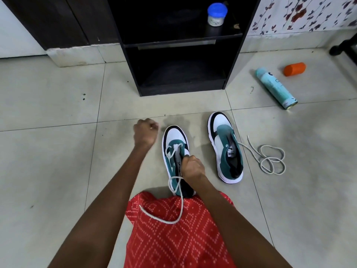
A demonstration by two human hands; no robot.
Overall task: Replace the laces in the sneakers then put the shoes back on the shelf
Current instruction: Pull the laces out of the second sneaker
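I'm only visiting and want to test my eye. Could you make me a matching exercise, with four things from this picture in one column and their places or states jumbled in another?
Things:
1. jar
2. can
3. loose lace
4. partly laced shoe

Places or states:
A. under the right hand
B. lying on its side on the floor, near an orange cap
C. on the shelf
D. coiled beside the unlaced shoe

Pairs: 1-C, 2-B, 3-D, 4-A
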